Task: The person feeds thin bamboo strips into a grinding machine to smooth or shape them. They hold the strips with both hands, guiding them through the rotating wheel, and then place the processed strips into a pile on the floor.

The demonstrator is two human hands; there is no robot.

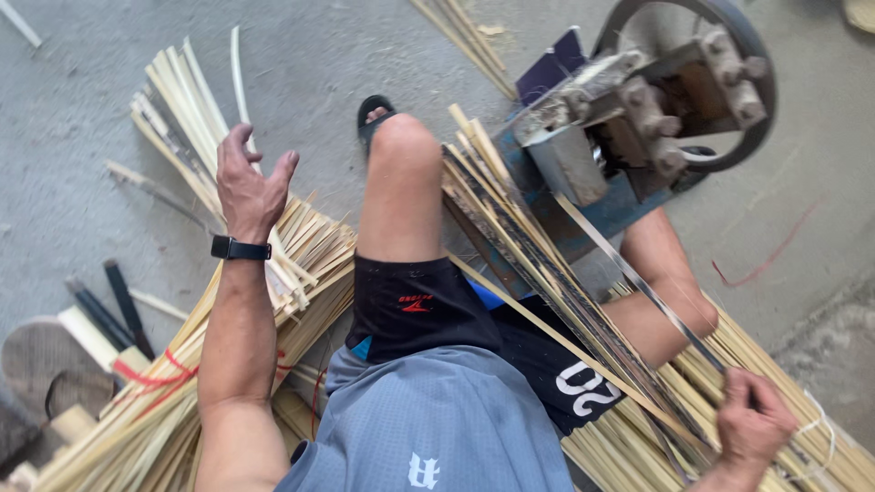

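Two hands, one blue machine, bamboo strips beyond counting: the left hand hangs spread and empty above the left bundle on the floor; the right hand grips one long strip slanting up into the machine

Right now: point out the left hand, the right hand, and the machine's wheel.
left hand (248,187), head view, back of the hand
right hand (752,424), head view, knuckles
wheel (761,68), head view, dark rim
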